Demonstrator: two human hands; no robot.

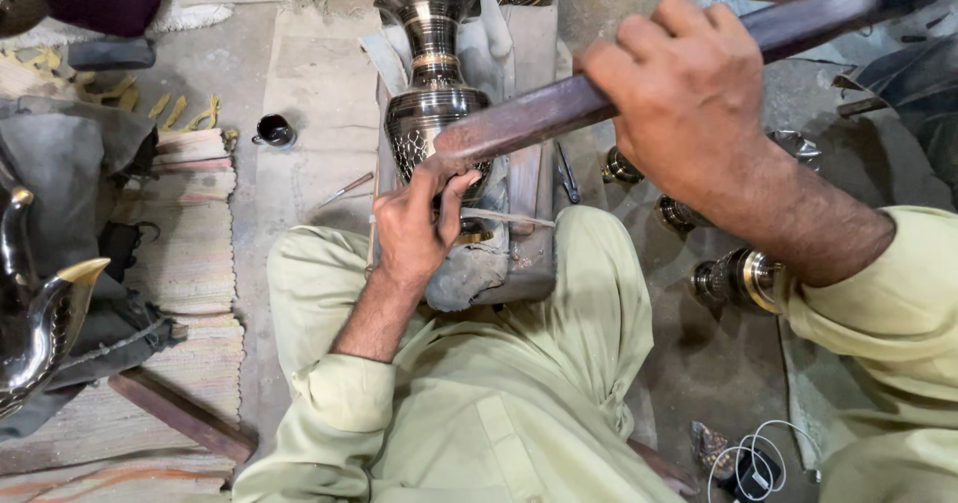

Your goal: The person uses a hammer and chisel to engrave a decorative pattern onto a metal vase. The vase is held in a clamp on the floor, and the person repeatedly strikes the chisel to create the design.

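Right hand [689,99]: raised closest to the lens, fingers wrapping tight around a dark wooden bat [599,99].
Left hand [414,229]: fingers pinching a thin chisel [504,218] near the vase's lower body.
Vase [431,94]: engraved metal, lying on a padded block [519,253] between the knees.
Risk: bat likely glancing off, hitting fingers or denting the pattern.

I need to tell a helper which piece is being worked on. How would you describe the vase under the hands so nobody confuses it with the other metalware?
Start at the grey padded block between the seated person's knees. On it lies a dark metal vase, its scalloped mouth pointing away from the person, the left hand against its lower body. Unlike the smaller pieces on the floor under the right forearm, it is large, with a brass neck band.
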